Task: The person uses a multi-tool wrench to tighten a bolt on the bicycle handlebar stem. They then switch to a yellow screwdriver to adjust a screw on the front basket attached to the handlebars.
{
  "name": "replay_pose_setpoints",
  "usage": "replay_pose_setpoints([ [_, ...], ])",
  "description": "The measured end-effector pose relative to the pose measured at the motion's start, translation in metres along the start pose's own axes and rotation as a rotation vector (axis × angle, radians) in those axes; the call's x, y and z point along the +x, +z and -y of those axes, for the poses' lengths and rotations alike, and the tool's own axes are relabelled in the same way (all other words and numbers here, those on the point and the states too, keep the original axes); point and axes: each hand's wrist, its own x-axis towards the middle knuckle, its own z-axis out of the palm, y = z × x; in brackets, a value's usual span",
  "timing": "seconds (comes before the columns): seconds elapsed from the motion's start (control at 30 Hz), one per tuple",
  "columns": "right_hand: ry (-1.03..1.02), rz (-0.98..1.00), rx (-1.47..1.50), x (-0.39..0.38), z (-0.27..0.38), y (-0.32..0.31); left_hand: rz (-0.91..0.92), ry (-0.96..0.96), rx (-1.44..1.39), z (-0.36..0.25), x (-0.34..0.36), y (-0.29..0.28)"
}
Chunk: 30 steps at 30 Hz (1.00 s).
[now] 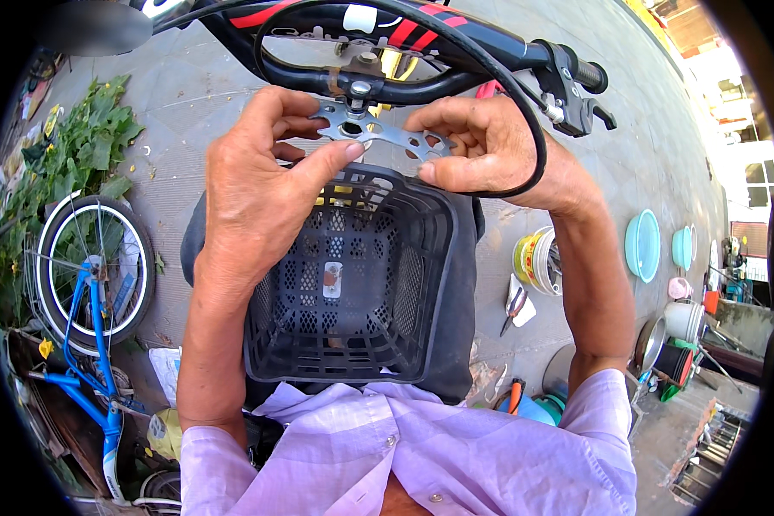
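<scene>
My left hand [267,185] grips the left end of a flat silver multi-hole wrench [378,131], thumb on its face. My right hand [482,146] pinches the wrench's right end. The wrench sits at a bolt [360,89] beneath the black handlebar [426,84] of a bicycle with red stripes; whether it is fitted on the nut I cannot tell. A black cable loops over and beside my right hand. Just below the wrench, a black plastic basket [378,284] with a mesh bottom rests over my dark-clothed legs. A brake lever and grip [589,82] are at the handlebar's right end.
A blue bicycle [103,387] lies at left beside leafy plants [77,146]. At right on the paved ground [172,103] are a yellow-white bucket [537,258], a tool [516,305] on white cloth, turquoise basins [642,245], stacked pots and assorted clutter.
</scene>
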Motion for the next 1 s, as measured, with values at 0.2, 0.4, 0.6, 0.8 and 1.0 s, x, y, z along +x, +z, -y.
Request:
replay_pose_setpoints([
  [0.2, -0.035, -0.042, -0.059, 0.000, -0.003, 0.003, 0.012, -0.046, -0.016, -0.004, 0.001, 0.001],
  [0.4, -0.101, -0.152, -0.010, -0.001, -0.017, 0.012, -0.003, -0.028, -0.015, 0.002, 0.000, 0.002],
  [0.6, -0.162, -0.323, -0.072, -0.004, -0.022, 0.023, 0.011, -0.066, -0.007, -0.001, 0.001, 0.002],
  [0.8, -0.282, -0.486, -0.122, 0.001, -0.041, 0.037, 0.024, -0.067, 0.014, -0.003, 0.003, 0.003],
  [1.0, -0.111, -0.475, 0.214, -0.004, -0.037, 0.047, 0.010, -0.041, -0.005, -0.002, 0.002, 0.003],
])
